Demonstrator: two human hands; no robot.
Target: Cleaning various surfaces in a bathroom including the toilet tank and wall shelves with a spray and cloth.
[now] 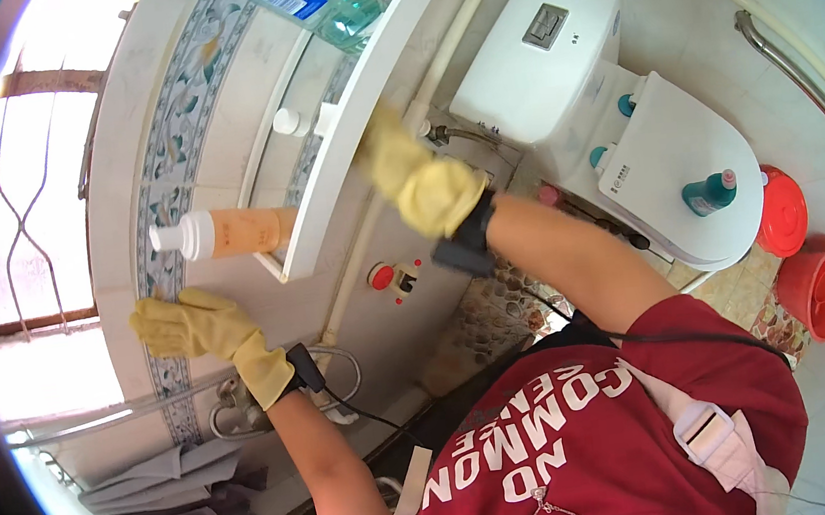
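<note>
Yellow rubber gloves cover both my hands. My left hand (201, 330) lies against the tiled wall (210, 193), its fingers stretched out, just below a pump bottle (229, 233) with orange contents and a white top. That bottle is at the near end of a white wall shelf (357, 112). My right hand (425, 181) reaches to the shelf's right side, close to its edge. Motion smears its fingers, and the shelf edge partly hides them, so whether they hold anything cannot be made out. A dark band with a cable sits at each wrist.
Farther up the shelf are a white cap (290, 122) and a large see-through bottle (347, 13). To the right stands a white toilet (674, 160) with a teal bottle (709, 193) on its lid. Red buckets (816, 287) stand beside it. Grey cloths (170, 489) hang lower left.
</note>
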